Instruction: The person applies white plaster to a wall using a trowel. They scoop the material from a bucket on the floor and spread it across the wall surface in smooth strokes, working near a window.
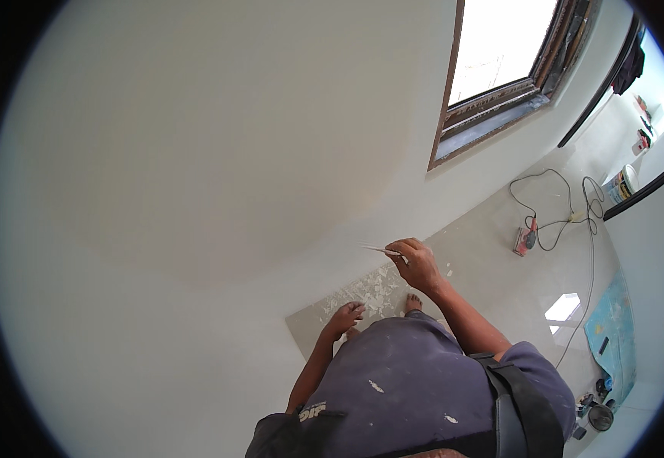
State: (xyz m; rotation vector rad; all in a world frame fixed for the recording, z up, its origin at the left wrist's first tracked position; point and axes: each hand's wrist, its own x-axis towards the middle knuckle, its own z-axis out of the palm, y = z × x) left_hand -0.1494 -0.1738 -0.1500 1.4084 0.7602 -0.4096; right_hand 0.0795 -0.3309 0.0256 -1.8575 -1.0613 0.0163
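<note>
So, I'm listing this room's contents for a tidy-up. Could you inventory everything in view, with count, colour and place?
wall: one large, off-white, ahead and left
window: one, brown-framed, top right
floor: one, pale grey, right of wall
flakes: many, off-white, along wall's foot
power tool: one, red and black, right
cord: at least one, dark, looping near power tool
bucket: one, mostly white, far right
sheet: one, blue, lower right
small items: several, mostly dark, by sheet, kinds unclear
thin tool: one, pale, in right hand
shirt: one, greyish purple, bottom
feet: two, bare, near flakes
hands: two, bare, centre
</note>
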